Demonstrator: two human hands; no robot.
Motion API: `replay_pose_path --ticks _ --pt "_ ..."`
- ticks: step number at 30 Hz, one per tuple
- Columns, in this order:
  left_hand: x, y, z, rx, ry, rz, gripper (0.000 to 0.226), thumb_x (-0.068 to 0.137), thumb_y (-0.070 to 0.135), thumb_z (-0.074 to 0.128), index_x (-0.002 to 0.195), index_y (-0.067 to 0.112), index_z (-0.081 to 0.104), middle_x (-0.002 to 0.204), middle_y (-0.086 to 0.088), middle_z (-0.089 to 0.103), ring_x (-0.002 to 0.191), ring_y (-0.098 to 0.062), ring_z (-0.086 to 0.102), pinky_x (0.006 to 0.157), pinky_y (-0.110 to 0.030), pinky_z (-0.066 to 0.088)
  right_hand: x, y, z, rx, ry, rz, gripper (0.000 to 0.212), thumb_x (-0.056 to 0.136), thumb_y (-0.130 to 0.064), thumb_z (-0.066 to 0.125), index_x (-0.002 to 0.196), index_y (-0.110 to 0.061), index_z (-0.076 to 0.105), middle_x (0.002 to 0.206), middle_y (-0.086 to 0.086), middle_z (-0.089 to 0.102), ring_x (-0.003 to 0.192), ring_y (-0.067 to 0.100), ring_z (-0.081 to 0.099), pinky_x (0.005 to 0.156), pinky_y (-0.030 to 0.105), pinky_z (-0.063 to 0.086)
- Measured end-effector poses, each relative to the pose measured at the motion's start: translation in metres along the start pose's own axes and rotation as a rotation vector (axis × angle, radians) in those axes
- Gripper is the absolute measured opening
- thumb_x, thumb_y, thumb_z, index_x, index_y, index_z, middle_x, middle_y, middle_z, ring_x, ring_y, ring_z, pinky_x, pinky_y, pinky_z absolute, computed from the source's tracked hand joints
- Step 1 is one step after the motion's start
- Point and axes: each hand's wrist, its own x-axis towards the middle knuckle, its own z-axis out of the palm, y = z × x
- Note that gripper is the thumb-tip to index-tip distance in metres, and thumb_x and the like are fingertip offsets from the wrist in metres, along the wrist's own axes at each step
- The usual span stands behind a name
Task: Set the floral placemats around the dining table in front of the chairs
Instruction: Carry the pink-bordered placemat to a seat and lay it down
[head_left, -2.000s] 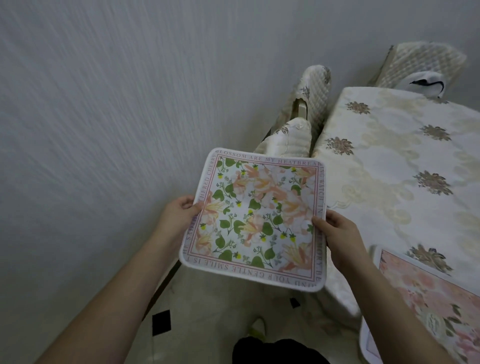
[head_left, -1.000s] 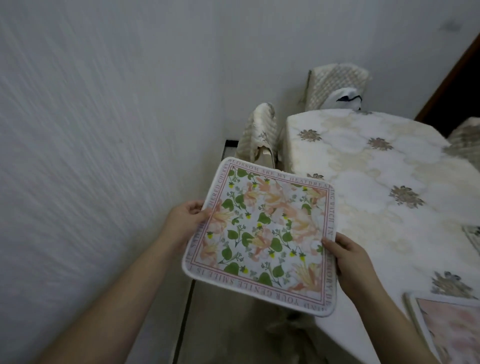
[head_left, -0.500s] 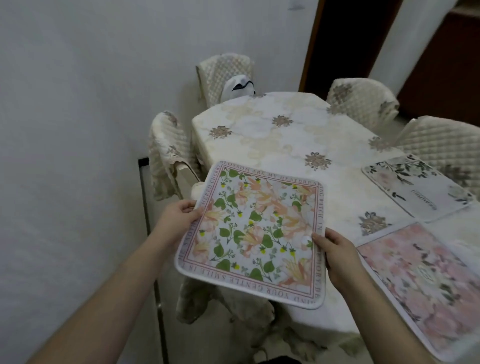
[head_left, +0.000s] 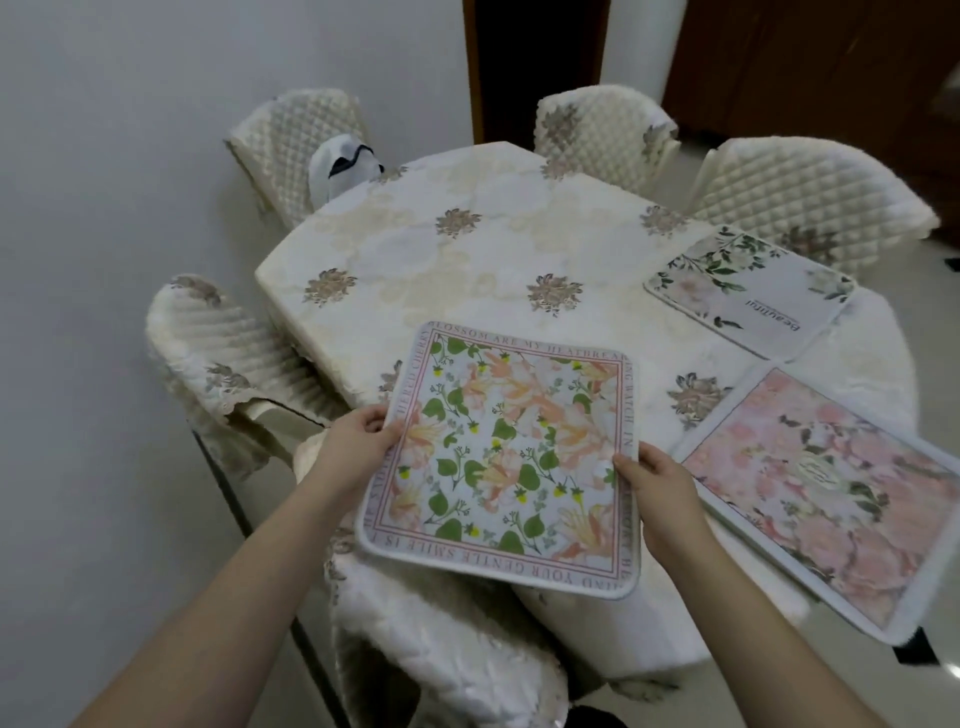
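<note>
I hold a square floral placemat (head_left: 511, 452) with orange flowers, green leaves and a lettered border, level above the near edge of the dining table (head_left: 467, 270). My left hand (head_left: 358, 441) grips its left edge and my right hand (head_left: 657, 486) grips its right edge. A pink floral placemat (head_left: 831, 488) lies on the table at the near right. A white placemat with green leaves (head_left: 748, 291) lies at the far right, in front of a quilted chair (head_left: 810, 202).
Cream quilted chairs ring the table: one below the held mat (head_left: 441, 654), one at the left (head_left: 223, 358), one at the far left (head_left: 296, 140) with a white bag (head_left: 340, 169) on it, one at the back (head_left: 597, 135). A white wall runs along the left.
My view has swung right from the wall to the whole table. The held placemat has come over the table's near edge, and both laid placemats have come into sight.
</note>
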Motion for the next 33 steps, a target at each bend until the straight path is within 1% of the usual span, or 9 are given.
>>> replay_pose_path --ticks 2,4,9,14,19,21,26,30,33 --pt "0.024 0.002 0.011 0.028 -0.076 0.003 0.012 0.097 0.021 0.063 0.104 0.016 0.071 0.087 -0.003 0.078 0.075 -0.022 0.076 0.069 -0.043 0.062 0.005 0.008 -0.001 0.01 0.071 -0.002 0.017 0.098 -0.012 0.056 0.106 -0.018 0.069 0.094 0.004 0.076 0.081 0.022 0.074 0.066 0.034 0.059" --pt "0.049 0.002 0.019 0.065 -0.148 0.003 0.011 0.097 0.02 0.063 0.103 0.014 0.07 0.089 -0.005 0.078 0.075 -0.025 0.076 0.072 -0.046 0.062 0.009 0.019 -0.001 0.026 0.15 0.018 0.016 0.098 -0.013 0.056 0.105 -0.019 0.069 0.097 0.004 0.076 0.084 0.024 0.073 0.073 0.04 0.059" --pt "0.106 -0.005 0.038 0.162 -0.297 0.036 0.01 0.097 0.021 0.063 0.1 0.016 0.07 0.088 -0.004 0.078 0.074 -0.024 0.076 0.066 -0.042 0.062 0.011 0.048 0.015 0.052 0.33 0.053 0.016 0.098 -0.014 0.057 0.108 -0.017 0.069 0.095 0.002 0.076 0.08 0.021 0.074 0.067 0.036 0.06" --pt "0.141 -0.01 0.052 0.265 -0.446 0.09 0.008 0.098 0.021 0.06 0.099 0.018 0.067 0.088 0.001 0.075 0.07 -0.016 0.074 0.056 -0.03 0.056 0.0 0.075 0.04 0.057 0.503 0.092 0.015 0.098 -0.017 0.057 0.105 -0.021 0.069 0.097 0.001 0.076 0.086 0.023 0.073 0.078 0.047 0.06" --pt "0.167 -0.013 0.062 0.283 -0.585 0.011 0.011 0.096 0.024 0.064 0.104 0.017 0.068 0.092 -0.005 0.076 0.073 -0.024 0.076 0.062 -0.038 0.061 -0.013 0.091 0.056 0.017 0.61 0.14 0.013 0.096 -0.018 0.059 0.097 -0.022 0.071 0.091 -0.003 0.076 0.082 0.019 0.073 0.079 0.046 0.06" --pt "0.17 -0.015 0.07 0.27 -0.6 -0.012 0.011 0.096 0.023 0.064 0.103 0.016 0.069 0.093 -0.008 0.076 0.075 -0.027 0.075 0.065 -0.042 0.062 -0.014 0.097 0.057 -0.004 0.635 0.179 0.015 0.096 -0.018 0.057 0.097 -0.022 0.072 0.09 -0.003 0.076 0.082 0.019 0.073 0.078 0.045 0.06" --pt "0.177 -0.025 0.077 0.305 -0.616 -0.034 0.016 0.098 0.021 0.059 0.1 0.01 0.071 0.085 -0.009 0.076 0.074 -0.026 0.072 0.059 -0.033 0.055 -0.012 0.109 0.063 -0.107 0.735 0.227 0.016 0.096 -0.02 0.055 0.103 -0.021 0.07 0.094 -0.002 0.074 0.081 0.019 0.071 0.072 0.039 0.059" --pt "0.188 -0.034 0.077 0.351 -0.632 -0.006 0.013 0.095 0.024 0.064 0.095 0.013 0.071 0.084 -0.008 0.077 0.079 -0.027 0.075 0.078 -0.048 0.061 -0.013 0.115 0.062 -0.136 0.83 0.255 0.016 0.094 -0.021 0.059 0.11 -0.017 0.061 0.099 0.002 0.069 0.081 0.019 0.067 0.059 0.028 0.049" --pt "0.194 -0.039 0.079 0.38 -0.633 0.039 0.01 0.091 0.024 0.069 0.099 0.018 0.065 0.089 -0.006 0.076 0.078 -0.025 0.075 0.077 -0.049 0.061 -0.016 0.123 0.062 -0.212 0.862 0.287 0.01 0.094 -0.022 0.059 0.103 -0.019 0.06 0.096 0.0 0.068 0.081 0.017 0.065 0.06 0.026 0.046"
